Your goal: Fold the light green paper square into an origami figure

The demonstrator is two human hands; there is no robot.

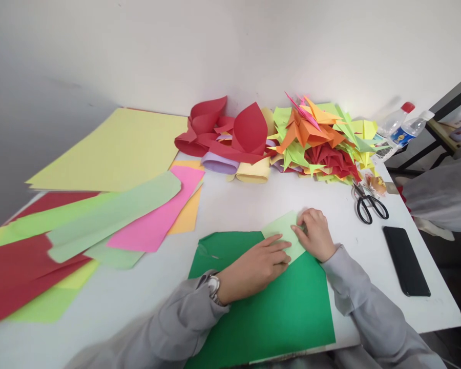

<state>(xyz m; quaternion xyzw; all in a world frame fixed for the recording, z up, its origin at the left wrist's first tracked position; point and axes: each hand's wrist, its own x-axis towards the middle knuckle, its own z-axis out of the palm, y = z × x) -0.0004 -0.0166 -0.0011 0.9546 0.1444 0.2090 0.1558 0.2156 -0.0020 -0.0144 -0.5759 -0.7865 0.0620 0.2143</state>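
A small light green sheet of paper (pixel 278 224) lies on the upper part of a large dark green sheet (pixel 292 312). My left hand (pixel 255 269), with a watch at its wrist, rests on the light green paper, its fingers stretched out and pressing it flat. At the paper's upper right corner, my right hand (pixel 315 236) has its thumb and forefinger closed on the edge. Part of the paper is hidden under my fingers, so I cannot tell how it is folded.
Black-handled scissors (pixel 365 205) and a black phone (pixel 406 261) lie to the right. Folded paper pieces (pixel 311 138) are heaped at the back, beside rolled red paper (pixel 249 130). Coloured strips (pixel 119 215) and yellow sheets (pixel 115 148) spread leftward. Bottles (pixel 407 128) stand back right.
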